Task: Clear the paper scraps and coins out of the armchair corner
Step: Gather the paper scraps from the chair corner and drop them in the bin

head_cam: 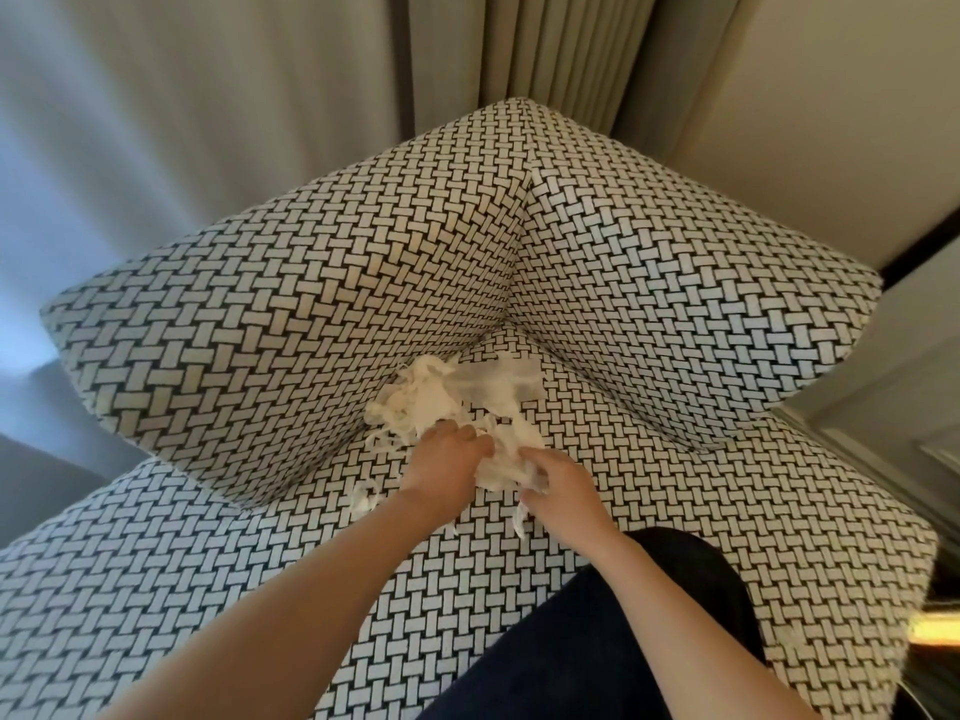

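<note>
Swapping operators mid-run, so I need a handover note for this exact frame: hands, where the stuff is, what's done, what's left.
Left hand: fingers curled into the paper scraps, gripping them.
Right hand: grips a bunch of the same heap from the other side.
Scraps: one loose white heap in the armchair corner, where the seat meets the two upright cushions. A few strips trail toward the seat front.
Coins: none visible; they may be under the heap, cannot tell.
Done: heap held between both hands.
Left: lift it out, pick up stray strips, check the corner for coins.
</note>
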### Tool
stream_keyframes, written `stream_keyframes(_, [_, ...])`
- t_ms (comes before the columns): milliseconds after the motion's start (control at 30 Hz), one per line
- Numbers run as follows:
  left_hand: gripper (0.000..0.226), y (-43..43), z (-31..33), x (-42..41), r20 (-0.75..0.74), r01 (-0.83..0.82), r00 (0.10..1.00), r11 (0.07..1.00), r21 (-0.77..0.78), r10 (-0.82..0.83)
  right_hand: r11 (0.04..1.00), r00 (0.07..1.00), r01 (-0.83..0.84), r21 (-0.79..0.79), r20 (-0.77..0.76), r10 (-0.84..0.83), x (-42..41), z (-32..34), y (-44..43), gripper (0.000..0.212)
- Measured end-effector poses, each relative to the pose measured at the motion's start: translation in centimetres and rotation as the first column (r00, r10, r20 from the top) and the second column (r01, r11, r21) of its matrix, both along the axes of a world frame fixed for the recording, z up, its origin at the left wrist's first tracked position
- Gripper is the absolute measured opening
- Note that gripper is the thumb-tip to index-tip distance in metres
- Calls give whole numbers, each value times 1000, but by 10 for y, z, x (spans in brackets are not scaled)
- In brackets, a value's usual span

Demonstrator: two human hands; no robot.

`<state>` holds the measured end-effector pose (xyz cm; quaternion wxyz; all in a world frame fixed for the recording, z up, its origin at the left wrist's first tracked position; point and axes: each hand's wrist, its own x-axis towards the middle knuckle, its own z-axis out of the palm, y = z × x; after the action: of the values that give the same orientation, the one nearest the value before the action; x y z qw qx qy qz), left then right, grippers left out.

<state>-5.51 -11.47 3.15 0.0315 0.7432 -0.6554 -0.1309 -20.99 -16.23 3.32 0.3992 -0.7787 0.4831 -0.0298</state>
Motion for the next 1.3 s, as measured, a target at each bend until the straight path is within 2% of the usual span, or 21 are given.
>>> stream_keyframes(133, [36, -1, 11, 17, 31, -26, 999, 994, -105, 29, 994, 997, 81, -76, 10, -81, -2, 5, -10, 37])
stream_keyframes(267, [25, -10, 27, 28, -84, -88, 994, 968, -234, 70, 995, 989, 23, -95, -145, -36, -3, 4, -20, 30])
stream_keyframes(367, [28, -28, 36, 33, -96, -97, 993, 957, -274, 73, 984, 989, 118, -135, -74, -129, 1, 11, -24, 26])
stream_keyframes(467, [41, -48, 36, 45, -78, -162, 985, 980, -113, 154, 979, 984, 180, -100, 33, -178, 10, 23, -29, 32])
stream_keyframes(567, [59, -56, 27, 57, -59, -213, 975, 976, 43, 216, 988, 982, 151, 38, 106, -154, 20, 29, -32, 44])
stream_keyframes(667, [70, -53, 18, 57, -90, -315, 942, 943, 107, 324, 973, 970, 154, 172, 159, -182, 31, 26, -37, 49])
stream_keyframes(767, [78, -49, 9, 53, -49, -430, 894, 885, 179, 444, 962, 967, 161, 219, 161, -199, 43, 20, -42, 50])
stream_keyframes(867, [76, -49, 3, 52, -17, -481, 869, 853, 201, 494, 949, 966, 156, 274, 159, -204, 52, 17, -43, 58])
stream_keyframes(967, [49, -49, 6, 56, 42, -484, 873, 854, 191, 485, 948, 969, 114, 296, 175, -172, 55, 16, -40, 64])
stream_keyframes(1067, [38, -45, 5, 60, 151, -450, 888, 887, 100, 434, 968, 958, 106, 227, 239, -161, 55, 15, -36, 56])
stream_keyframes(1233, [35, -34, -10, 65, 60, -452, 888, 890, -63, 455, 993, 943, 122, 1, 311, -116, 49, 14, -31, 34])
stream_keyframes(1300, [46, -24, -16, 66, 32, -408, 908, 901, -146, 417, 989, 950, 85, -125, 309, -43, 45, 14, -28, 23])
